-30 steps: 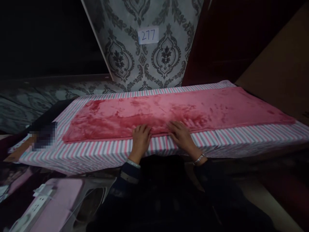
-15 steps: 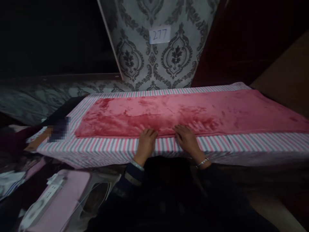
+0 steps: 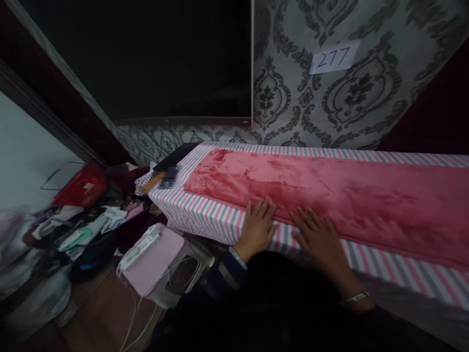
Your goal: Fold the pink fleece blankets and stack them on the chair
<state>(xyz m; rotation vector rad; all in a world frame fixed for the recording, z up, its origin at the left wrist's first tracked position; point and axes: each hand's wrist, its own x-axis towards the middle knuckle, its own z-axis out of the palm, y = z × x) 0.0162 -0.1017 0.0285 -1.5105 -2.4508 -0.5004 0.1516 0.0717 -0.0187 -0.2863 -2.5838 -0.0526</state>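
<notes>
A long pink plush blanket [image 3: 330, 186], folded into a flat strip, lies on a surface covered by a striped cloth [image 3: 220, 215]. Its pile shows darker red patches. My left hand [image 3: 258, 225] rests at the blanket's near edge, fingers spread and flat on the fabric. To its right, my right hand [image 3: 322, 242] also lies with fingers stretched out over the near edge. Neither hand grips anything that I can see.
At the left, a pink-topped stool [image 3: 161, 259] carries a white power strip [image 3: 141, 249] with trailing cords. Beyond it are heaped clothes [image 3: 91, 230] and a red bag [image 3: 82, 186]. A large dark screen [image 3: 157, 58] hangs on the patterned wall, beside a paper marked 277 [image 3: 334, 57].
My view has swung left, bringing the clothes heap and red bag into sight. My fingers, more bent before, now lie straighter and more spread on the blanket's edge.
</notes>
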